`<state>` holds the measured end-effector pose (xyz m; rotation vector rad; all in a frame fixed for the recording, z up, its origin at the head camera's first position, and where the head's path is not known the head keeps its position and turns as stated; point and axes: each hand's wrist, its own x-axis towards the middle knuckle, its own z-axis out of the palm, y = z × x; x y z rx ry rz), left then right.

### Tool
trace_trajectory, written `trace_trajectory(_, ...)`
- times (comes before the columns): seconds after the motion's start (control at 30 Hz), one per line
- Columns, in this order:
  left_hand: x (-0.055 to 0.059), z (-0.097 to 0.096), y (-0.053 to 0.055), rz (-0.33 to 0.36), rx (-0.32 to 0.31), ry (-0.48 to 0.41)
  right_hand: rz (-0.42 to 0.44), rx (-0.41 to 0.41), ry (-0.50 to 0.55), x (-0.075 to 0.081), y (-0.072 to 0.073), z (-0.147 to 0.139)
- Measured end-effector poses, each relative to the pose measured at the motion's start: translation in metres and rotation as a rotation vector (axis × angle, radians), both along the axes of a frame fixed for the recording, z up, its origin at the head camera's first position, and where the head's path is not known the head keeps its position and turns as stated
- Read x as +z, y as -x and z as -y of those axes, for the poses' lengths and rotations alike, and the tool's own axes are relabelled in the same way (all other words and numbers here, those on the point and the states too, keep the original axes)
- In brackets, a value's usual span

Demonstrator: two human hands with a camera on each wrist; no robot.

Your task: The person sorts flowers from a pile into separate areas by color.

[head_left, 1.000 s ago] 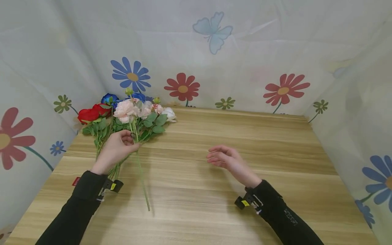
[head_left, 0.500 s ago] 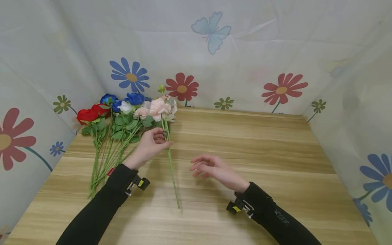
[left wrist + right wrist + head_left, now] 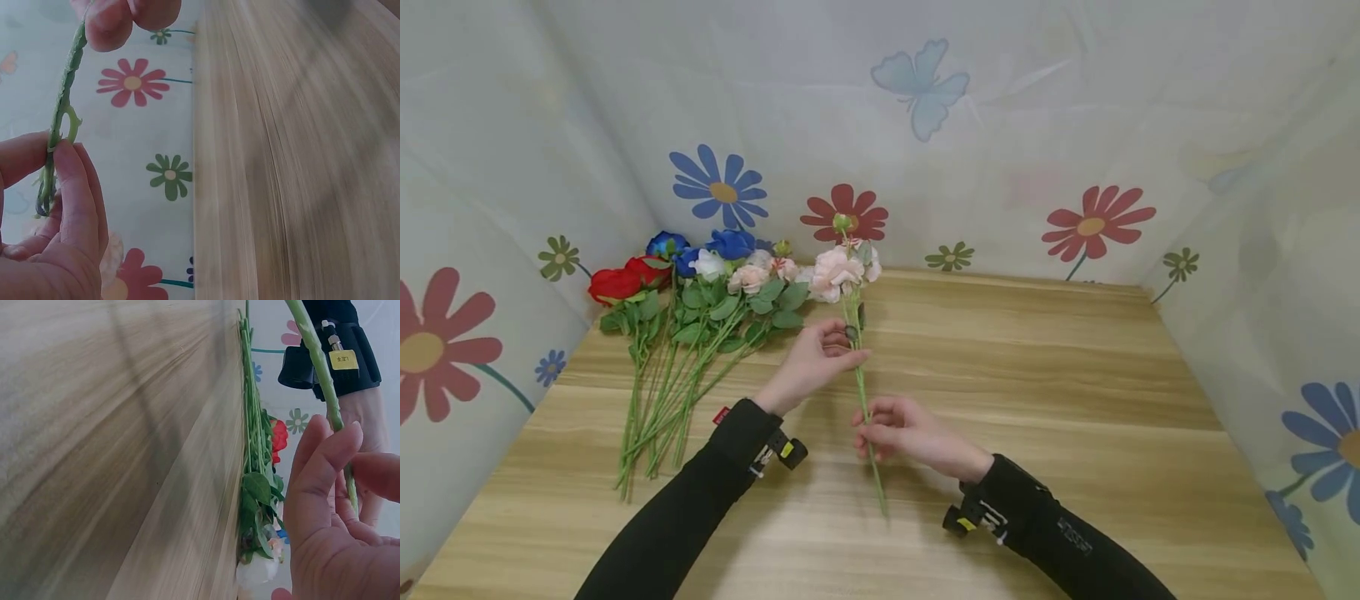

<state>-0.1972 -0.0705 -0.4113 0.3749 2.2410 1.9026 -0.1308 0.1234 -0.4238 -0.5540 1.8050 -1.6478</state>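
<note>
A pink artificial flower with a green bud and a long thin stem is held upright, leaning slightly, over the wooden table. My left hand pinches its stem just under the leaves. In the left wrist view the stem runs between thumb and fingers. Lower down, my right hand has thumb and fingers closed around the same stem, whose end hangs below. The right wrist view has the stem passing between right thumb and fingertips, the left hand behind it.
Left on the wooden table lies a bunch of flowers: red roses, blue roses, a white bloom and pink blooms, stems toward the near side. A flower-printed curtain encloses the back and sides.
The left hand has carried the pink flower rightward, out of the bunch. My right hand has moved left and down to the stem and now grips it too.
</note>
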Motion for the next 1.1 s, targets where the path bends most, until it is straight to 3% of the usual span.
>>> trace_trajectory(0.33, -0.002, -0.010, 0.000, -0.007, -0.059, -0.032, 0.001, -0.010, 0.027, -0.002, -0.003, -0.007)
trace_trajectory(0.67, -0.007, -0.001, -0.001, -0.062, -0.119, 0.082, -0.003, -0.034, 0.012, -0.001, -0.005, -0.020)
trace_trajectory(0.8, -0.012, 0.008, -0.001, -0.156, -0.084, 0.160, -0.021, -0.058, -0.020, -0.003, -0.006, -0.030)
trace_trajectory(1.1, -0.013, 0.035, -0.009, -0.501, 0.043, 0.530, -0.052, -0.136, -0.082, -0.006, -0.007, -0.060)
